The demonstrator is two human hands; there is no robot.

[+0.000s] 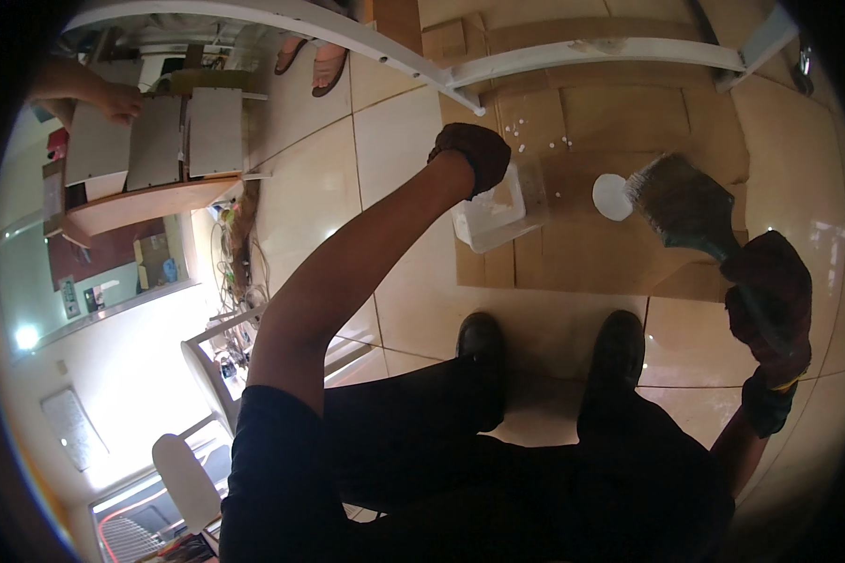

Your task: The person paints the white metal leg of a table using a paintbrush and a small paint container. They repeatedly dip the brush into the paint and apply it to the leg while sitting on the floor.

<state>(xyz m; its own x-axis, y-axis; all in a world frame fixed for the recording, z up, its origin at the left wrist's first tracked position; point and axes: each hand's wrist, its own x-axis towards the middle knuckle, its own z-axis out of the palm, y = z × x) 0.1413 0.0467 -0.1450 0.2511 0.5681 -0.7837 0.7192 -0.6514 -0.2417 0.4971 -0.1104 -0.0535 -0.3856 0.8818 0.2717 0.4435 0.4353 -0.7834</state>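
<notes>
My right hand point(770, 300), in a dark glove, is closed round the handle of a wide paintbrush point(681, 206). The bristles point up and to the left. In view, their tip overlaps a round white spot point(611, 197) over the cardboard; whether they touch is unclear. My left hand point(471, 155), also gloved, is curled into a fist at the upper edge of a translucent plastic tub point(490, 218) with white in it. What its fingers hold is hidden. Just above this hand is the end of a white frame bar point(480, 111).
Flattened cardboard point(582, 258) with scattered white drops covers the tiled floor ahead. A white frame point(610, 52) crosses the far side. At the left, another person's hand point(117, 101) rests by a cabinet with grey panels point(160, 141); cables point(244, 244) lie below. Sandalled feet point(327, 68) stand farther off.
</notes>
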